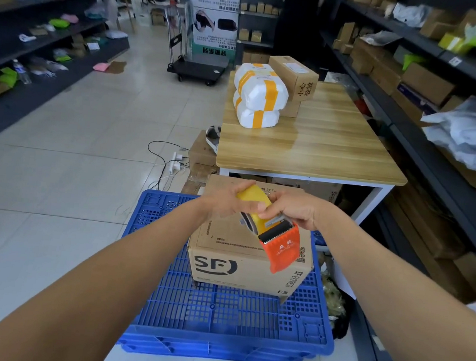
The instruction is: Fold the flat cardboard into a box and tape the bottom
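The box (248,258) is seen folded on a pallet (217,318) just below the grip. The tape dispenser (278,246) is held by the right hand (297,212), its tape pinched by the left hand (224,205); taping is judged not yet done.

- Cardboard box (240,265): plain brown, with a bold black "SF" logo and small black print.
- Tape dispenser (281,250): orange-red guard, black toothed blade.
- Tape roll (254,198): translucent yellow.
- Pallet (218,315): bright blue, gridded with square holes.
- Tabletop (321,147): pale wood grain on a white frame.
- Parcels (258,95): white, banded with orange-yellow tape.
- Floor (58,163): pale glossy tiles.
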The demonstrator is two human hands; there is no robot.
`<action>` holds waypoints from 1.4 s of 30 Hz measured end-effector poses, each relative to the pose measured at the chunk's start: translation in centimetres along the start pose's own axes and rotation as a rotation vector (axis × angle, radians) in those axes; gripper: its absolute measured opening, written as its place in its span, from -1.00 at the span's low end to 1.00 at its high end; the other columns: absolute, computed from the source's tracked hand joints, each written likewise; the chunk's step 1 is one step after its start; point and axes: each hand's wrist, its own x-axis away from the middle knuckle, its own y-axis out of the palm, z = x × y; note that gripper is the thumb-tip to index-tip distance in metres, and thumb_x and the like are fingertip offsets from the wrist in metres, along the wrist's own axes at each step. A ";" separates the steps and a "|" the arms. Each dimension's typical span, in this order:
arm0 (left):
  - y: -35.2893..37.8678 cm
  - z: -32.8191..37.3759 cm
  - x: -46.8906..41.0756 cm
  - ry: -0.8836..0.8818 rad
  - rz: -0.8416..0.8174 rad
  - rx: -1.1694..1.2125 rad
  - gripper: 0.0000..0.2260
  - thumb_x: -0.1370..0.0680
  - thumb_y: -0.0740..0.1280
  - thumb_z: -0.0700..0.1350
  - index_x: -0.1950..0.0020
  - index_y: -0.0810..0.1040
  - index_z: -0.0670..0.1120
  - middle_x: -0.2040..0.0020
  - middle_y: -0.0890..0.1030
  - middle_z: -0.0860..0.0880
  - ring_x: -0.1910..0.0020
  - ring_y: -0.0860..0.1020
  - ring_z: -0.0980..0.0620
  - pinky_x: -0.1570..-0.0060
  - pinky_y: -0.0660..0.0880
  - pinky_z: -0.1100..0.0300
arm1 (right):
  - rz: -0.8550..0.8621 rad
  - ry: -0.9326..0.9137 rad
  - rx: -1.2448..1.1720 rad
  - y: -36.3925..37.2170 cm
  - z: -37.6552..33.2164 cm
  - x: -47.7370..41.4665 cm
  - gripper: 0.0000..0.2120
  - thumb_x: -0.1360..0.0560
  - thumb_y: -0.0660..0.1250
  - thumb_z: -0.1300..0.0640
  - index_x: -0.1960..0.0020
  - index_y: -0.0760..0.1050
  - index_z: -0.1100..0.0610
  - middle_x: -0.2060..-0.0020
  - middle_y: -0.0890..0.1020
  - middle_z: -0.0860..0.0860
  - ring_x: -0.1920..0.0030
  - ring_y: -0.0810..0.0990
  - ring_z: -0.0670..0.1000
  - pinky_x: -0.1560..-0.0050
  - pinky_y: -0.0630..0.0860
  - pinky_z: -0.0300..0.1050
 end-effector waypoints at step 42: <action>0.6 0.2 0.3 0.300 0.375 -0.419 -0.65 -0.67 0.06 -0.11 -0.33 0.43 -0.27 -0.19 0.56 -0.18 -0.15 0.50 -0.14 0.02 0.34 0.22 | 0.277 -0.051 0.251 1.1 -0.6 -1.0 -0.78 -0.41 0.45 0.16 -0.05 0.61 0.16 -0.05 0.65 0.19 -0.12 0.59 0.19 -0.30 0.42 0.12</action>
